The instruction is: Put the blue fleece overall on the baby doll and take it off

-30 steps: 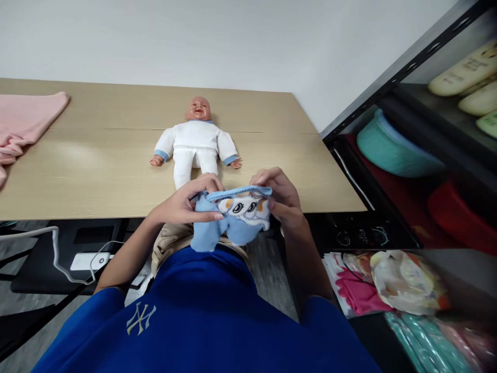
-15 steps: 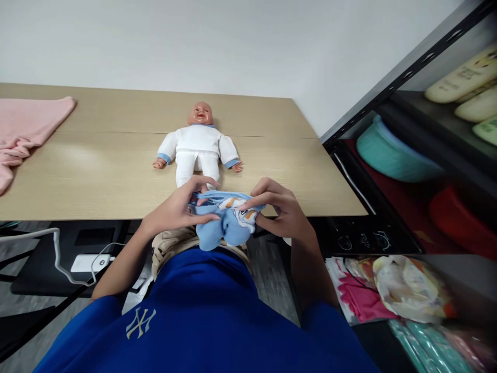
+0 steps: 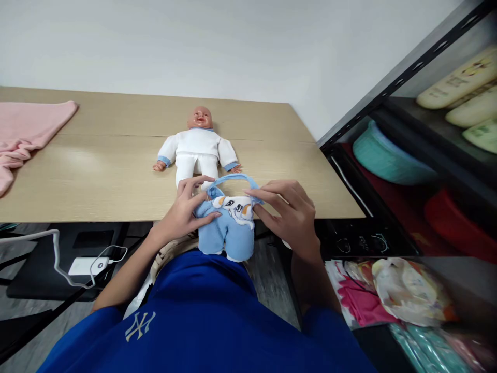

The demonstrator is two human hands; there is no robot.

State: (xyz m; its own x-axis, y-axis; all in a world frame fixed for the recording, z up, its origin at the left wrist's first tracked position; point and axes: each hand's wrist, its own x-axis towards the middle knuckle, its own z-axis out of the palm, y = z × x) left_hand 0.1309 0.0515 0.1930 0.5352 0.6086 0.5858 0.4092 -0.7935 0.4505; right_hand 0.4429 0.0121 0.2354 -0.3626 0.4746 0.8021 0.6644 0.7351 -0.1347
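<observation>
A baby doll [image 3: 198, 150] in a white suit with blue cuffs lies face up on the wooden table [image 3: 97, 176], its legs toward me. Just below its legs, at the table's front edge, I hold a small pair of light-blue baby pants [image 3: 229, 228] with a cartoon face on the front. My left hand [image 3: 186, 210] pinches the left side of the waistband. My right hand [image 3: 289, 212] grips the right side, stretching the waistband into an open loop.
A pink cloth [image 3: 27, 132] lies at the table's far left. A dark metal shelf [image 3: 407, 155] at the right holds teal and red tubs, bottles and bagged clothes. Under the table a white power brick [image 3: 87, 265] and cable rest on a dark stand.
The pants were bunched up between both hands; now they hang with legs down and the waistband is pulled open, closer to the doll's legs.
</observation>
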